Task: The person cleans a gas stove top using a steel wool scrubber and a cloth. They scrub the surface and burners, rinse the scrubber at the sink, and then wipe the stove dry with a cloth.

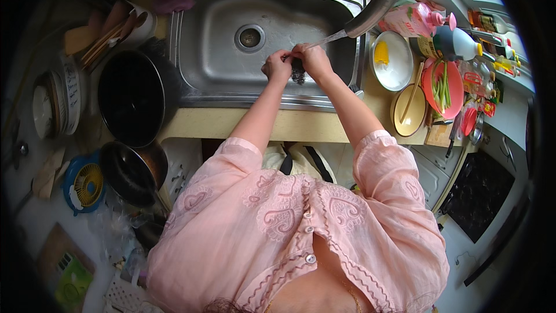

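Both my hands meet over the stainless steel sink (211, 58), in the stream running from the grey tap (377, 0). A dark, crinkly clump (298, 73), too small to name surely, hangs between them. My left hand (277, 65) is closed, its fingertips pinching the clump's upper edge. Beside it, my right hand (313, 59) is also closed on the clump, with water striking its knuckles. The fingertips are partly hidden by the hands themselves. The sink's round drain (250, 37) lies to the left of my hands.
Right of the sink sit a white bowl (395, 75) with something yellow, a cream bowl (412, 117) with chopsticks and a pink basket (431, 90) of green stalks. Bottles (456, 43) crowd behind. A black pot (136, 99) and stacked dishes (69, 95) stand at left.
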Motion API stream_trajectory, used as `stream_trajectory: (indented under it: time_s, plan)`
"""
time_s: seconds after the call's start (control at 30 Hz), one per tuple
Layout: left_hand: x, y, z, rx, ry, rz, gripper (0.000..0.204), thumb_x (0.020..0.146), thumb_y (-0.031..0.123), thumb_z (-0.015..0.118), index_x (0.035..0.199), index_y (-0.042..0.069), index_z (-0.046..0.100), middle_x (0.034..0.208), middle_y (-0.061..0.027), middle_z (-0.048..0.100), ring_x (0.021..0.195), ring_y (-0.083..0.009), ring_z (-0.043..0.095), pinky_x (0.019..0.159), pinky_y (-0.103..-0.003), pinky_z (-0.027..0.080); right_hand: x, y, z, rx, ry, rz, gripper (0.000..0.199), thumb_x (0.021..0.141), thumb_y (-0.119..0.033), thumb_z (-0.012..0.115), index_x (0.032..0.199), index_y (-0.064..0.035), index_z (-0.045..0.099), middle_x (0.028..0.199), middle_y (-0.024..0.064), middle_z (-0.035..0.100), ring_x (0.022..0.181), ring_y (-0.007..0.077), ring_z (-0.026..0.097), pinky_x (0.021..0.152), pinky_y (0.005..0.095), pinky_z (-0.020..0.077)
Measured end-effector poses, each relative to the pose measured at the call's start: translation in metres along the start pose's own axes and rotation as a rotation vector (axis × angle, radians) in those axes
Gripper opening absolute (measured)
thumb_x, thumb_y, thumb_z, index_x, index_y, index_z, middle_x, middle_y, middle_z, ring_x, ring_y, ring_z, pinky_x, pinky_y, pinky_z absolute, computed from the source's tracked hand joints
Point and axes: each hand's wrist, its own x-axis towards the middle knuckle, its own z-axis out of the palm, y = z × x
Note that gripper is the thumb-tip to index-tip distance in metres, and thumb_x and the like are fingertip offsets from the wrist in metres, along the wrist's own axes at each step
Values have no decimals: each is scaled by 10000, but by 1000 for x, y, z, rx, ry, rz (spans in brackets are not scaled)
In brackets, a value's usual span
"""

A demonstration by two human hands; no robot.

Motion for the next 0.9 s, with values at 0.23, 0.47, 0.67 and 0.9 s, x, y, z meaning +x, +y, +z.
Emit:
stream_trajectory:
  time_s: [0.23, 0.47, 0.67, 0.9]
  plan:
    - [3, -14, -11, -59, 26, -92, 178, 711, 213, 684, 879, 158, 667, 725, -12, 655, 709, -167, 610, 650, -315, 436, 10, -8, 7, -20, -76, 81, 141, 785, -112, 547, 895, -71, 626, 827, 161, 622, 762, 330, 599, 654, 368, 472]
    - [-8, 12, 6, -70, -143, 57, 272, 696, 151, 697, 965, 183, 664, 776, 14, 657, 700, -93, 598, 633, -256, 441, -9, 37, -1, 276, 65, 132, 178, 712, -1, 606, 888, -20, 618, 812, 145, 636, 738, 280, 618, 687, 332, 485]
    - [-6, 22, -1, 49, -113, 73, 177, 704, 268, 690, 863, 189, 685, 759, 14, 664, 727, -121, 622, 692, -265, 441, -15, 23, -19, 239, 67, 243, 158, 679, -87, 679, 821, -31, 635, 747, 161, 625, 709, 294, 620, 630, 346, 481]
    - [17, -34, 17, -254, -155, 106, 310, 872, 270, 507, 1125, 105, 578, 986, -121, 637, 947, -221, 601, 810, -312, 444, 2, 22, 18, 179, -8, -41, 166, 739, 27, 524, 853, -36, 628, 817, 147, 629, 760, 334, 602, 655, 336, 483]
